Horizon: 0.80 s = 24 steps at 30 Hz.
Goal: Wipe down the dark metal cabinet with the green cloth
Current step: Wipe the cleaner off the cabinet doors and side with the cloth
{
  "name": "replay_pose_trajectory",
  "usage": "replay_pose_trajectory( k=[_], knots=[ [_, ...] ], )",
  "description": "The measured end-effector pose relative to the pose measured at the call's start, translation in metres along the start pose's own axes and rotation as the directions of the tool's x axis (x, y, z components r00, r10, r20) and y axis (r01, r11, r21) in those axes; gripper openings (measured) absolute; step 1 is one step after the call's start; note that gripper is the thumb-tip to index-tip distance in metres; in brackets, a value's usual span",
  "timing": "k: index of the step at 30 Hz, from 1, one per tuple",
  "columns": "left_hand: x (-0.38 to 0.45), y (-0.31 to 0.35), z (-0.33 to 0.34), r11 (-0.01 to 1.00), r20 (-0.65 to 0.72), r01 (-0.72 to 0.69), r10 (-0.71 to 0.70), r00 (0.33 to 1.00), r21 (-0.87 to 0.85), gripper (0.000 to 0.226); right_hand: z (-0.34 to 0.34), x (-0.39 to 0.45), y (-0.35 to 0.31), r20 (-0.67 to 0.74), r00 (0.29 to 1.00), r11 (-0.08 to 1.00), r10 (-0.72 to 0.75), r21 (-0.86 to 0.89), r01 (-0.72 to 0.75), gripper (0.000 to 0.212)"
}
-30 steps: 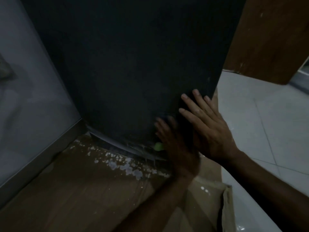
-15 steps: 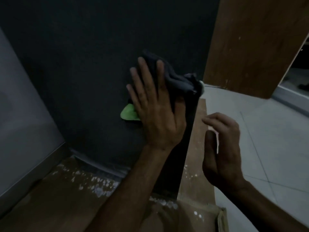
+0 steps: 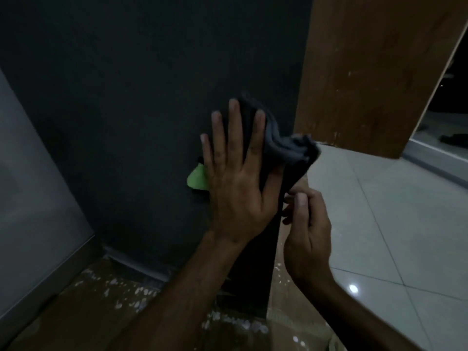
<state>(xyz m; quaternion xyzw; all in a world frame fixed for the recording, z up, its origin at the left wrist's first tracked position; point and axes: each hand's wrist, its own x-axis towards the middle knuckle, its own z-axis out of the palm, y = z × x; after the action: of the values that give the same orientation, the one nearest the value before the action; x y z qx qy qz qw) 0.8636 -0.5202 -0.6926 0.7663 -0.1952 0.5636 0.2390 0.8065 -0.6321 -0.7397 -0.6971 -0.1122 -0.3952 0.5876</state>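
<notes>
Cloth bunched, flat under L hand, on cabinet

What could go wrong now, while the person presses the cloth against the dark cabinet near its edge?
1. The left hand presses the green and grey cloth on the dark metal cabinet with flat fingers only, so the cloth may slip down.
2. The bunched part of the cloth hangs past the cabinet's right edge, where the right hand seems to pinch it; a pull could drag it free.
3. The paint-spattered brown cardboard underfoot might slide.
</notes>
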Motion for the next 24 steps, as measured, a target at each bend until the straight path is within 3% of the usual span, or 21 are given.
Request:
replay_pose_trajectory(
  k=[3,6,8,11,14,16,18,20,22,24],
  knots=[
    [-0.006,0.006,0.006,0.998,0.032,-0.059,0.059,0.998,-0.001,0.077,-0.002,0.001,-0.004,-0.027,0.999,0.993,0.027,0.117,-0.024,0.031],
    [-0.054,0.004,-0.004,0.991,0.227,-0.133,0.133,0.965,-0.013,0.089,-0.001,-0.012,-0.011,0.068,0.997,0.991,-0.039,0.127,0.030,0.044],
    [-0.071,-0.004,-0.012,0.981,0.292,-0.164,0.187,0.938,-0.102,0.081,0.001,-0.024,-0.012,0.105,0.993,0.997,-0.049,0.070,0.042,0.050],
    [-0.058,-0.030,-0.034,0.925,0.314,-0.255,0.340,0.886,-0.283,0.077,-0.010,-0.022,-0.011,0.105,0.989,0.990,-0.105,-0.083,0.114,0.039],
    [-0.030,-0.083,-0.073,0.900,0.365,-0.354,0.428,0.827,-0.254,0.086,-0.018,-0.010,-0.024,0.092,0.975,0.939,-0.201,-0.264,0.219,0.036],
    [-0.019,-0.124,-0.103,0.959,0.353,-0.256,0.283,0.892,-0.123,0.072,-0.012,-0.011,-0.038,0.129,0.961,0.934,-0.246,-0.233,0.271,0.029],
    [-0.015,-0.161,-0.125,0.999,0.259,-0.034,0.032,0.965,0.005,0.056,-0.002,-0.015,-0.047,0.193,0.936,0.915,-0.295,-0.224,0.335,0.030],
    [-0.019,-0.183,-0.136,0.977,0.213,0.213,-0.215,0.953,0.033,0.051,0.011,-0.018,-0.044,0.297,0.871,0.820,-0.392,-0.316,0.477,0.030],
    [-0.027,-0.189,-0.134,0.954,0.218,0.297,-0.300,0.929,0.047,0.057,0.024,-0.020,-0.031,0.415,0.782,0.676,-0.464,-0.405,0.616,0.029],
    [-0.034,-0.191,-0.130,0.962,0.214,0.255,-0.269,0.939,0.095,0.065,0.039,-0.027,-0.012,0.515,0.711,0.539,-0.479,-0.467,0.701,0.032]
  ],
)
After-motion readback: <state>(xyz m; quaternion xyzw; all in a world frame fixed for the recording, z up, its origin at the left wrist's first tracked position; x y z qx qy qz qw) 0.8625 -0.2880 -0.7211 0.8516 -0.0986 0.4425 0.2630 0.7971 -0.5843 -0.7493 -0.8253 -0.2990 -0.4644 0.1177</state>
